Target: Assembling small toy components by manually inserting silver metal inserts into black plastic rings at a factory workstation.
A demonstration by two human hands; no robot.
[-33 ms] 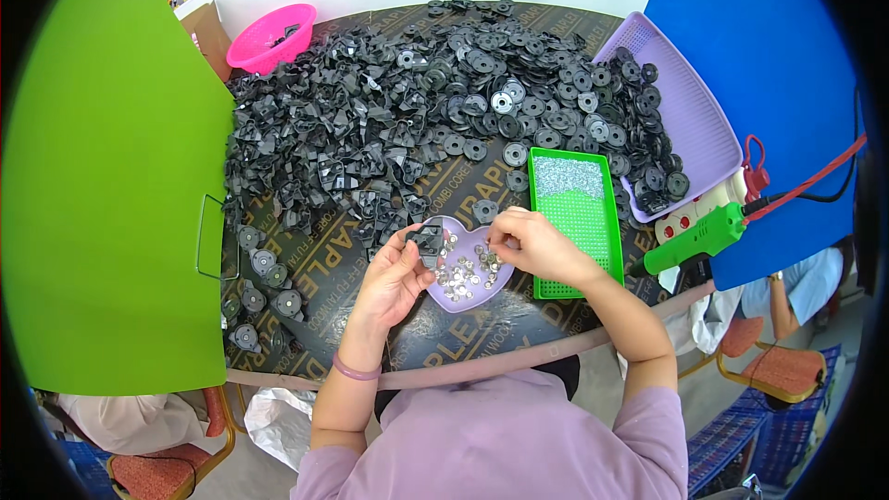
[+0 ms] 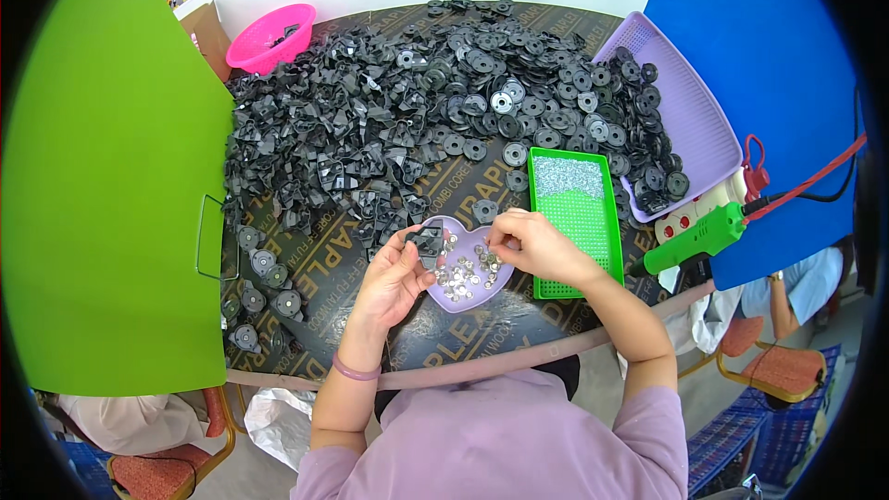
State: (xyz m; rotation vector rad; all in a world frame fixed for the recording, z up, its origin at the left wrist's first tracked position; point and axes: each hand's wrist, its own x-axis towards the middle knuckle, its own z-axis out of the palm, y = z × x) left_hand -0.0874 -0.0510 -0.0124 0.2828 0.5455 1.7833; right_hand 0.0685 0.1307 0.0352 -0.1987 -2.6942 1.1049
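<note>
A black angular plastic part (image 2: 425,240) is gripped by my left hand (image 2: 395,276), thumb on its near side, over the left edge of a heart-shaped lilac dish (image 2: 451,300). Small round silvery metal pieces (image 2: 460,280) are scattered inside that dish. Fingertips pinched together, my right hand (image 2: 528,243) hovers at the dish's upper right rim; what it pinches, if anything, is too small to make out. Right beside it lies a green perforated tray (image 2: 576,289), its far end covered with many tiny silvery pieces (image 2: 567,174).
A big heap of black angular parts (image 2: 324,120) and round black discs (image 2: 546,137) spreads across the table. Around it are a pink basket (image 2: 269,42), a purple basket (image 2: 690,102) and a green corded tool (image 2: 694,241). Several assembled parts (image 2: 252,296) lie by the green panel (image 2: 111,204).
</note>
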